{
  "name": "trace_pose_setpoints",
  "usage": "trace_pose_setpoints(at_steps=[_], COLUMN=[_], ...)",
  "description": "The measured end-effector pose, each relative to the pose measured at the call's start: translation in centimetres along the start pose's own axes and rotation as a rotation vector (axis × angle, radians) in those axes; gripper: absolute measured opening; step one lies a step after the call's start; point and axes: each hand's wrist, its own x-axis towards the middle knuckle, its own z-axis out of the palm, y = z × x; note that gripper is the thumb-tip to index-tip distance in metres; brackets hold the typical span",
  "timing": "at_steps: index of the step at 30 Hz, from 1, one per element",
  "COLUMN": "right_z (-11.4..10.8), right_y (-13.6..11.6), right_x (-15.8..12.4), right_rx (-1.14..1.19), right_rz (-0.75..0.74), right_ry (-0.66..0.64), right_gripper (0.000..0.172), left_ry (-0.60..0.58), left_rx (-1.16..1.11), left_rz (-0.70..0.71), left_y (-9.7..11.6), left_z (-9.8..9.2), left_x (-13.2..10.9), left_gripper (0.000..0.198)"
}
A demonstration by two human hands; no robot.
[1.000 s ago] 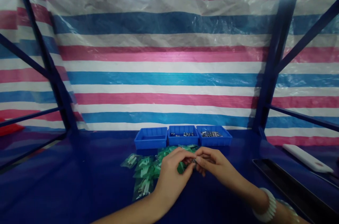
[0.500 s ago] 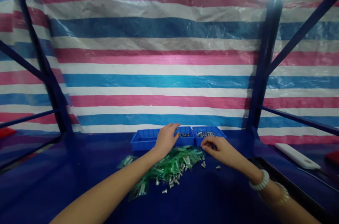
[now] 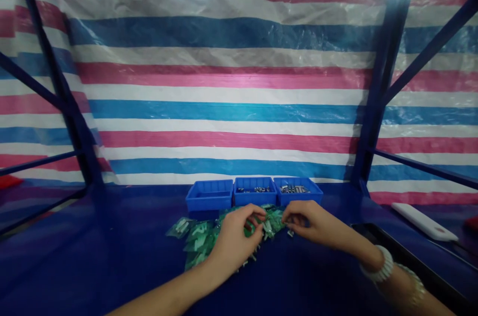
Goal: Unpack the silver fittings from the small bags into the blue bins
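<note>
A heap of small green-tinted plastic bags (image 3: 199,238) with light metal parts in them lies on the blue table. Over the heap's right part is my left hand (image 3: 241,231), its thumb and fingers curled towards each other; whatever is between them is too small to make out. My right hand (image 3: 308,221) is at the heap's right edge, fingertips pinched at a green bag (image 3: 275,221). A loose metal piece (image 3: 290,233) lies just below those fingertips. My left hand hides some loose screws beside the bags.
Behind the heap stand three blue bins: the left bin (image 3: 209,195) looks bare inside, the middle bin (image 3: 255,197) and right bin (image 3: 298,197) hold small metal parts. A black tray (image 3: 414,266) and white device (image 3: 424,222) lie at right. Blue posts (image 3: 377,91) flank the table.
My left hand has come back from the middle bin down onto the heap. My right hand has shifted slightly down, its fingertips now at a bag. The view has moved a little.
</note>
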Motion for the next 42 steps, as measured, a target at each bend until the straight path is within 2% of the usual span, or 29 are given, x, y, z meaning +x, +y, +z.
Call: trace_pose_setpoints(at_steps=[3,5,8,12,16,21,25,29,31,33,36,38,42], right_z=[0.6,1.1,1.7,2.1,2.5,3.0,3.6,3.8,3.5,3.0,2.0,1.6,1.4], right_y=[-2.2,-3.0,-3.3,-3.2,-3.3,-3.5,-3.1,-2.1,-1.4,-0.6,0.5,1.2,1.7], right_x=[0.1,-0.1,-0.3,-0.5,-0.5,-0.3,0.2,0.7,0.8,0.8,0.6,0.3,0.0], right_rx=[0.266,0.278,0.165,0.045,0.121,0.378,0.615,0.688,0.628,0.469,0.121,-0.087,-0.324], right_rz=[-0.104,-0.199,-0.321,-0.258,-0.136,0.025,0.035,0.044,0.087,0.117,0.084,0.052,0.080], right_ry=[0.110,0.152,0.202,0.254,0.279,0.228,0.111,0.108,0.169,0.230,0.195,0.091,-0.051], right_gripper=[0.013,0.011,0.009,0.001,0.010,0.023,0.034,0.038,0.034,0.028,0.018,0.014,0.011], left_ry=[-0.065,-0.096,-0.135,-0.145,-0.108,0.007,0.052,0.104,0.155,0.179,0.136,0.104,0.050], left_rx=[-0.279,-0.439,-0.581,-0.618,-0.600,-0.438,-0.291,-0.062,0.104,0.285,0.398,0.467,0.571], left_rz=[-0.180,-0.256,-0.316,-0.337,-0.337,-0.199,-0.021,0.186,0.292,0.365,0.410,0.437,0.492], left_y=[0.3,0.3,0.2,0.6,1.3,1.4,1.4,0.9,0.1,-1.1,-2.8,-3.4,-3.7], left_z=[0.3,0.4,0.6,0.8,0.8,0.6,0.3,-0.3,-0.8,-1.3,-1.8,-1.9,-1.6], left_x=[-0.3,-0.5,-0.6,-0.8,-0.9,-0.8,-0.7,1.6,4.0,6.5,8.6,8.1,4.7], left_gripper=[0.014,0.019,0.024,0.026,0.026,0.015,0.005,0.009,0.011,0.013,0.022,0.026,0.026])
